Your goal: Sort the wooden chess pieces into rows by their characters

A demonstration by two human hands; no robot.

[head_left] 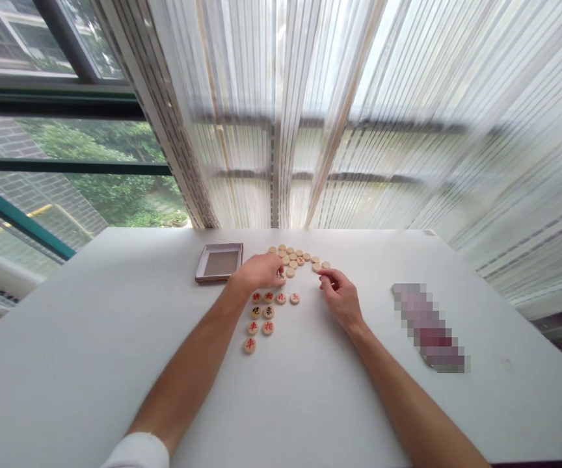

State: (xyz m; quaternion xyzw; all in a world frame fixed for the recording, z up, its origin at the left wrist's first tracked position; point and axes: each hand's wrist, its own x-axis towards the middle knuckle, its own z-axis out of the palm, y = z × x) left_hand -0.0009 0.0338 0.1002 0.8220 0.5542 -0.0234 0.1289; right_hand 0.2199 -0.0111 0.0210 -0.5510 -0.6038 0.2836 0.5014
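My left hand (262, 270) reaches in from the left, its fingertips closed on a xiangqi piece (281, 277) with a black character. My right hand (342, 300) is half curled and holds nothing that I can see. Its index fingertip is at the edge of a face-down piece (317, 267), perhaps touching it. Beyond the hands lies a loose group of plain-side-up pieces (293, 257), among them one with a red mark (300, 260). Nearer to me, face-up pieces stand in short rows: a top row with red characters (281, 298), black ones (256, 312) below, then more red (250, 344).
An open shallow box (220, 262) sits left of the pieces on the white table (310, 403). A blurred-out flat object (430, 328) lies on the right. Striped sheer curtains (281, 117) hang past the far edge, with a window (66, 130) at left.
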